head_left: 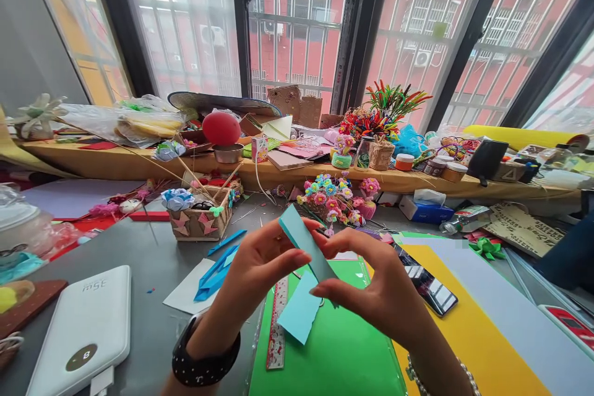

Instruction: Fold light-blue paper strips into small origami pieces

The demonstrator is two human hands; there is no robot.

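Between my two hands is a folded strip of light blue paper [304, 244], tilted and raised above the green mat [348, 346]. My left hand [262, 260] pinches its left edge, thumb in front and fingers behind. On the other side my right hand [366, 272] grips the strip's right edge and lower end with thumb and fingers. Beneath it a second light blue paper piece [299, 315] lies on the mat, partly over a patterned ruler [277, 337]. Darker blue folded strips [216, 278] rest on a white sheet [180, 297] left of my left hand.
A white power bank [88, 315] lies at the left. A phone [431, 284] sits on yellow paper [445, 334] at the right. Behind stand a cardboard box [199, 226] with paper flowers, a bunch of small flowers [329, 198], and a cluttered shelf [292, 176] below the windows.
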